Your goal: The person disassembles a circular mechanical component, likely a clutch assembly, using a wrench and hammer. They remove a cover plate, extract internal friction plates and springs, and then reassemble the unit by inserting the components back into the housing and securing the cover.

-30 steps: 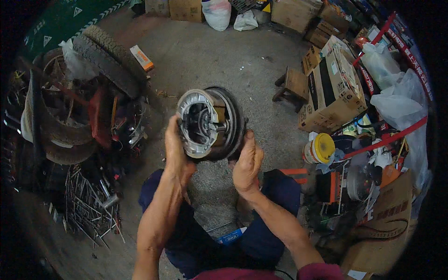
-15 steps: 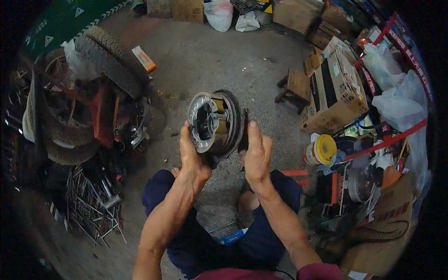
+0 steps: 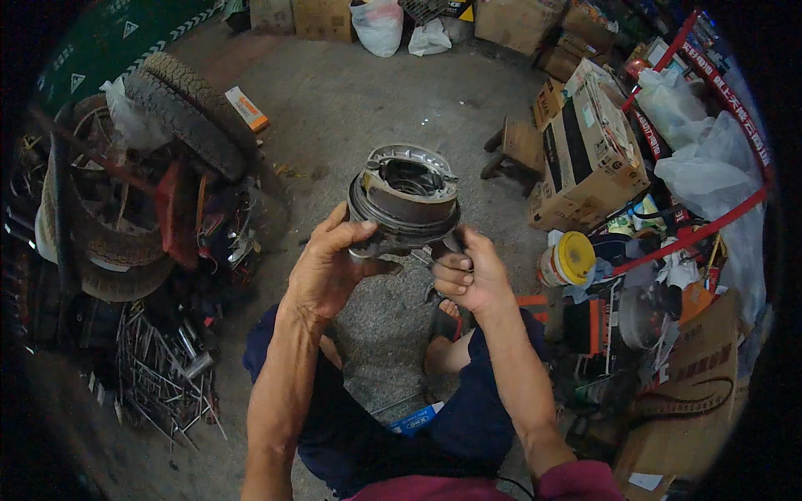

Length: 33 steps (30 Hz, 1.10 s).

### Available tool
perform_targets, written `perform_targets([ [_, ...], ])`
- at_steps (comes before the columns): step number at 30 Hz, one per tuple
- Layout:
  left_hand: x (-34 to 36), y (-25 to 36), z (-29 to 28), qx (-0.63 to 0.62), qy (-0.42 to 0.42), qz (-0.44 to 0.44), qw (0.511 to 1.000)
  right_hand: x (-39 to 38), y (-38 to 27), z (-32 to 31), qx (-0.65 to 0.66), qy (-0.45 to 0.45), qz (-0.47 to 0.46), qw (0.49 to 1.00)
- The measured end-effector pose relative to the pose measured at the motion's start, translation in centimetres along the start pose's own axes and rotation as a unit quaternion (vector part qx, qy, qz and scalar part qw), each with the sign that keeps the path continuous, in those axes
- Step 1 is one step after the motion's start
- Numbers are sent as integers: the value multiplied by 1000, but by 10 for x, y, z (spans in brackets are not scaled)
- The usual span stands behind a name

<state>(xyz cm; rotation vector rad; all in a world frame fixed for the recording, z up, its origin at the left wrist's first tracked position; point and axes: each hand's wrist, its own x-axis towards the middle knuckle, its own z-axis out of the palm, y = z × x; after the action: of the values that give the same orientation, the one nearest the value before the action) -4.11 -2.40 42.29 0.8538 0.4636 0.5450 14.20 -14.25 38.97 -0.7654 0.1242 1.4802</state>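
Note:
In front of my knees a drum brake plate with its brake shoes [image 3: 409, 196] is held up off the floor, shoes facing up and round opening on top. My left hand [image 3: 322, 263] grips the left side of its dark rim, thumb along the edge. Fingers of my right hand [image 3: 472, 271] are curled at the lower right, around a small metal arm or rod [image 3: 423, 255] under the plate. The plate's underside is mostly hidden.
Old tyres [image 3: 188, 104] and wheels stand at the left, above a heap of metal rods [image 3: 167, 367]. A low wooden stool [image 3: 516, 149], a cardboard box [image 3: 589, 154] and a yellow-lidded bucket [image 3: 575, 257] are at the right. A blue box [image 3: 416, 419] lies between my legs.
The brake plate has turned from sideways to shoes up. My right hand has moved from apart, thumb raised, to curled at its lower right; my left hand now grips the rim.

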Motion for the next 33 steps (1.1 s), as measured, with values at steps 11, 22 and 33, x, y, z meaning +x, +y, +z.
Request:
perform_targets([
  [11,-10,-1,-3,23,-11,27,999,10,2,-2,-122,-91,-39,988],
  [22,0,-14,-48,-201,91,-116,968,31,26,-2,-45,-16,117,992],
  [33,-24,8,-21,48,64,60,995,36,24,17,-554,135,-375,731],
])
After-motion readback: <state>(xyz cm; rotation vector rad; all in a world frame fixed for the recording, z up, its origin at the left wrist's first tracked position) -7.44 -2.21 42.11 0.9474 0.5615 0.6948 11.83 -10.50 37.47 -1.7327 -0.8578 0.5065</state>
